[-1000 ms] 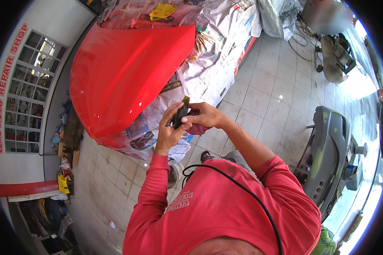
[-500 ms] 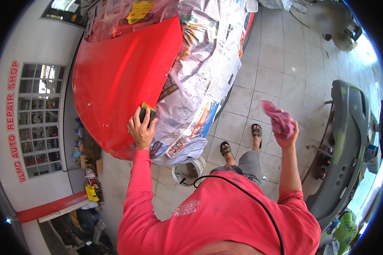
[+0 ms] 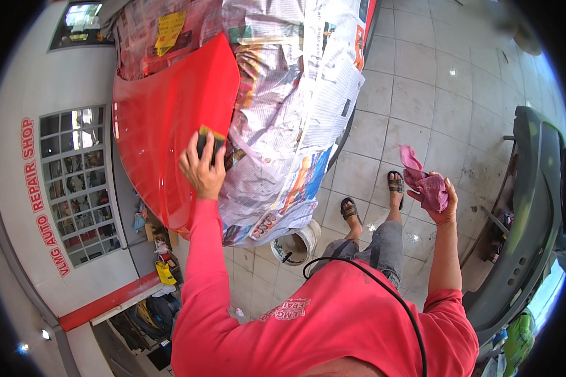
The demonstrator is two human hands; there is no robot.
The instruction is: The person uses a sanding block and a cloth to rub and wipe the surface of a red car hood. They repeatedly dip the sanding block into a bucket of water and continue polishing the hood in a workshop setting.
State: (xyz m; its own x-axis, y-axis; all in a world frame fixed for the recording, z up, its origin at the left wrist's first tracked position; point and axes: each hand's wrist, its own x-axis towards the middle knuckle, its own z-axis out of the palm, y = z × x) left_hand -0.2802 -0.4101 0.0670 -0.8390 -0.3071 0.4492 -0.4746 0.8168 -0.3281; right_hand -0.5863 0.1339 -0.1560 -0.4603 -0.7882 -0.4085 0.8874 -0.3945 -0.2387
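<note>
My left hand (image 3: 201, 164) presses a small dark sanding block with a yellow top (image 3: 210, 142) against the glossy red car panel (image 3: 166, 135), close to the edge where the newspaper masking (image 3: 292, 107) begins. Out to the side, away from the car, my right hand (image 3: 439, 200) is raised and closed around a crumpled pink cloth (image 3: 424, 182). Both arms wear red sleeves.
A white bucket (image 3: 295, 244) stands on the tiled floor (image 3: 421, 81) below the masked car, near my sandalled feet (image 3: 374, 198). A grey bumper (image 3: 525, 213) lies at the right. A white shop wall with a window (image 3: 75, 182) is at the left.
A second ago both hands were together at a small dark object. The left hand then went to the red panel with the block, and the right swung out holding the pink cloth.
</note>
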